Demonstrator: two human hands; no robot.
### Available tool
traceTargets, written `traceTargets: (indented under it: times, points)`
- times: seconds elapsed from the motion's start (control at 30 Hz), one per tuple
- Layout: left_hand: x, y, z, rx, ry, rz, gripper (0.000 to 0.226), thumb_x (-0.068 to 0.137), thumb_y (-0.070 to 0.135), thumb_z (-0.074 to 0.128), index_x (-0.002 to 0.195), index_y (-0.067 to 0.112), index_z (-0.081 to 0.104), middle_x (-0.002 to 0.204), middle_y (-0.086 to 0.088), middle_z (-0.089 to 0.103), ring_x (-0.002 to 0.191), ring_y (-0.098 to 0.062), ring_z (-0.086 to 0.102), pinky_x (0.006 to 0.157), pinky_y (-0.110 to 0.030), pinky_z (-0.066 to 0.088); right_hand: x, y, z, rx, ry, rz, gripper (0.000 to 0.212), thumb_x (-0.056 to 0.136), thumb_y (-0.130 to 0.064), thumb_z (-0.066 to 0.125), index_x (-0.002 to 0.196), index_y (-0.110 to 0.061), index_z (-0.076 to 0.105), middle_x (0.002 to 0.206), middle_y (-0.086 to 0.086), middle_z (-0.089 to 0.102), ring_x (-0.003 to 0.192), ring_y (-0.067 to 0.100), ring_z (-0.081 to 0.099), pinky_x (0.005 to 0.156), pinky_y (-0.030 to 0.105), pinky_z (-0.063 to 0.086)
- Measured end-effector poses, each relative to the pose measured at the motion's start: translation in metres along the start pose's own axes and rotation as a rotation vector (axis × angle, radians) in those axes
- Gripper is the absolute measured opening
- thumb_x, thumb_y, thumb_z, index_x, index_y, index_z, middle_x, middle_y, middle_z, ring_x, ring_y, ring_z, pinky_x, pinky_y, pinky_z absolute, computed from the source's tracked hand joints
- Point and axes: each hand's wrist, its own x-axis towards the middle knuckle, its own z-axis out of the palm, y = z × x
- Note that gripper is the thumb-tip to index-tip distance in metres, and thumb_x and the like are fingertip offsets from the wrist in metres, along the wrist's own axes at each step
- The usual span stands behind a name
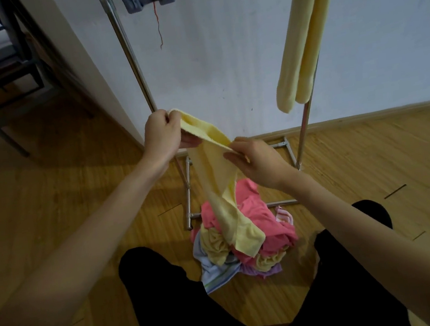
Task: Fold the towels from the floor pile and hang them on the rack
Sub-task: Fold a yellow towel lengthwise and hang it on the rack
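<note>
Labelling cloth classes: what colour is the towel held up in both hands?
Pale yellow towel, plain, gripped by left hand and right hand; head view.

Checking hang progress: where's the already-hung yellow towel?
Head view, upper right: the hung yellow towel drapes over the rack by its right upright, against the white wall.

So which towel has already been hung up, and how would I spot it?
Start at the metal rack standing against the white wall. Follow its top rail to the right end, where a pale yellow towel hangs folded in two long lobes. Unlike the yellow towel held in both hands or those in the floor pile, it hangs free, touched by neither hand.
</note>
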Motion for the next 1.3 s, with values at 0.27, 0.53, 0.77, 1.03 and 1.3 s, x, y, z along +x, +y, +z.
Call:
traceTargets:
  times: [0.27, 0.53, 0.77, 1.03, 1.3]
  points:
    - [0.006, -0.05, -0.03, 0.712, 0.01, 0.124, 0.012, 0.09, 0.02, 0.062, 0.086, 0.009, 0.061, 0.077, -0.006, 0.066, 0.066, -0.016, 0.065, 0.065, -0.038, 0.059, 0.023, 0.013, -0.037, 0.018, -0.106, -0.083, 0.021, 0.092, -0.016, 0.061, 0.081, 0.0, 0.07, 0.072, 0.009, 0.057, 0.06, 0.019, 0.049, 0.059, 0.017, 0.036]
    - [0.017, -0.004, -0.044, 0.448, 0.025, 0.141, 0.008, 0.08, 0.006, 0.068, 0.085, 0.011, 0.069, 0.084, -0.002, 0.065, 0.083, -0.016, 0.062, 0.072, -0.027, 0.055, 0.026, 0.016, -0.066, -0.014, -0.04, -0.063, 0.018, 0.094, -0.01, 0.056, 0.093, 0.0, 0.071, 0.086, 0.009, 0.058, 0.068, 0.017, 0.052, 0.065, 0.016, 0.037]
    - [0.026, 0.061, -0.051, 0.274, 0.04, 0.343, 0.017, 0.077, 0.0, 0.064, 0.073, 0.016, 0.067, 0.077, -0.006, 0.067, 0.075, -0.019, 0.066, 0.067, -0.029, 0.057, 0.044, 0.006, -0.107, 0.084, 0.279, -0.075, 0.014, 0.088, -0.01, 0.066, 0.099, -0.006, 0.074, 0.087, 0.009, 0.064, 0.067, 0.017, 0.056, 0.063, 0.026, 0.047]
    - [0.025, 0.099, -0.044, 0.3, 0.096, 0.497, 0.023, 0.076, 0.0, 0.063, 0.067, 0.021, 0.063, 0.07, 0.0, 0.063, 0.069, -0.012, 0.061, 0.062, -0.023, 0.05, 0.059, 0.005, -0.134, 0.107, 0.412, -0.076, 0.011, 0.087, -0.013, 0.067, 0.095, -0.009, 0.074, 0.083, 0.003, 0.065, 0.068, 0.004, 0.055, 0.064, 0.011, 0.041]
    - [0.017, 0.109, -0.035, 0.472, 0.063, 0.466, 0.02, 0.079, 0.0, 0.061, 0.072, 0.019, 0.065, 0.076, 0.0, 0.064, 0.077, -0.016, 0.062, 0.069, -0.029, 0.052, 0.052, 0.007, -0.144, 0.068, 0.339, -0.081, 0.015, 0.093, -0.01, 0.058, 0.101, -0.006, 0.07, 0.086, -0.001, 0.06, 0.071, 0.006, 0.054, 0.066, 0.014, 0.042]
